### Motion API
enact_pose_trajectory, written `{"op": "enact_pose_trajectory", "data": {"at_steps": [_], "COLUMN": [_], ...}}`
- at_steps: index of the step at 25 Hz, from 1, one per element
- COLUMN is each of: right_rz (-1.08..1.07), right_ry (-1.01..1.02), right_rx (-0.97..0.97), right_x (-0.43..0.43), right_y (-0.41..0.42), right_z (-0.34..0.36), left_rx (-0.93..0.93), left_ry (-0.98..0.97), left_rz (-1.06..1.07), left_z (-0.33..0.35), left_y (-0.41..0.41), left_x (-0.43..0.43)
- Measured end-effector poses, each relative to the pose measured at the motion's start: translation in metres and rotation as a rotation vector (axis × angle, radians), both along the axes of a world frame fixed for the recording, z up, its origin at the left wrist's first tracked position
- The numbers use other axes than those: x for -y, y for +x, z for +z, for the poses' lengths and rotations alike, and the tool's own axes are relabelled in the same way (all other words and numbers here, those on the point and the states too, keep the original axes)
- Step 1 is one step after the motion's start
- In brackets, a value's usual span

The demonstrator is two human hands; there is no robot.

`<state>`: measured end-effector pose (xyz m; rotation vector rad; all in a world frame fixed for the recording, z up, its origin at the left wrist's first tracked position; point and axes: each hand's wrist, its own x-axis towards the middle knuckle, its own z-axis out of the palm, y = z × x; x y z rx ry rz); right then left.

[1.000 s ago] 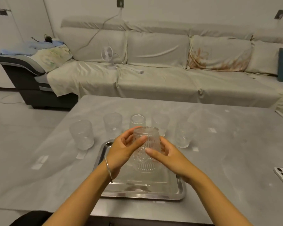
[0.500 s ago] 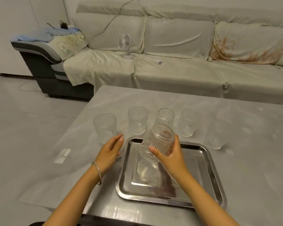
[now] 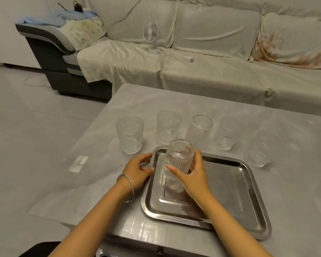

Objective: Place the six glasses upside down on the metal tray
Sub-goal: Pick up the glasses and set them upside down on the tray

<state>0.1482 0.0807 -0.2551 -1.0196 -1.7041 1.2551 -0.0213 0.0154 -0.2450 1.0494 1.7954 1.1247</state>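
A ribbed clear glass (image 3: pixel 179 158) is upside down, base up, over the far left corner of the metal tray (image 3: pixel 248 182); my right hand (image 3: pixel 192 175) grips it from the right. Whether its rim touches the tray is not clear. My left hand (image 3: pixel 139 168) rests at the tray's left rim, fingers curled on the edge. Several more glasses stand upright in a row on the table behind the tray: the leftmost glass (image 3: pixel 130 134), a second glass (image 3: pixel 168 126), a third glass (image 3: pixel 199 130), then others to the right.
The grey table (image 3: pixel 193 101) carries white tape marks (image 3: pixel 79 163) at the left. Behind it stands a covered sofa (image 3: pixel 211 58) with a small white fan (image 3: pixel 150 37). The table's near edge is close to my arms.
The glass went from upright between both hands to inverted in my right hand, low over the tray's far left corner. My left hand let go and moved to the tray's left rim.
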Motion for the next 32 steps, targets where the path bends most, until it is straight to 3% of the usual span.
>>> {"op": "enact_pose_trajectory", "data": {"at_steps": [8,10,13,14,16,19,22,26,28,32], "right_rz": [0.036,0.064,0.076,0.076,0.097,0.125,0.116,0.089,0.081,0.039], "right_ry": [-0.018,-0.055,-0.15,-0.2,-0.295,-0.333,-0.332,-0.34,-0.329,-0.172], "right_rx": [0.046,0.043,-0.02,-0.056,-0.108,-0.097,-0.113,-0.138,-0.12,-0.072], "right_x": [0.001,0.001,-0.005,-0.009,-0.014,-0.017,-0.018,-0.015,-0.013,-0.007], "right_y": [-0.001,0.001,0.002,0.001,0.0,-0.001,0.0,-0.001,-0.003,-0.002], "right_z": [0.004,0.008,0.021,0.027,0.034,0.034,0.03,0.031,0.035,0.07], "left_rx": [-0.035,-0.123,-0.315,-0.393,-0.481,-0.354,-0.307,-0.307,-0.173,0.321], "left_ry": [-0.015,0.104,0.439,0.472,0.349,0.15,0.14,0.189,0.304,0.545], "left_rz": [-0.011,0.053,0.221,0.266,0.329,0.307,0.251,0.35,0.415,0.364], "left_z": [0.009,0.024,0.053,0.057,0.055,0.042,0.035,0.046,0.068,0.12], "left_y": [-0.001,-0.007,-0.029,-0.038,-0.055,-0.07,-0.08,-0.079,-0.074,-0.038], "left_x": [0.0,-0.002,-0.004,-0.006,-0.015,-0.032,-0.041,-0.039,-0.035,-0.022]}}
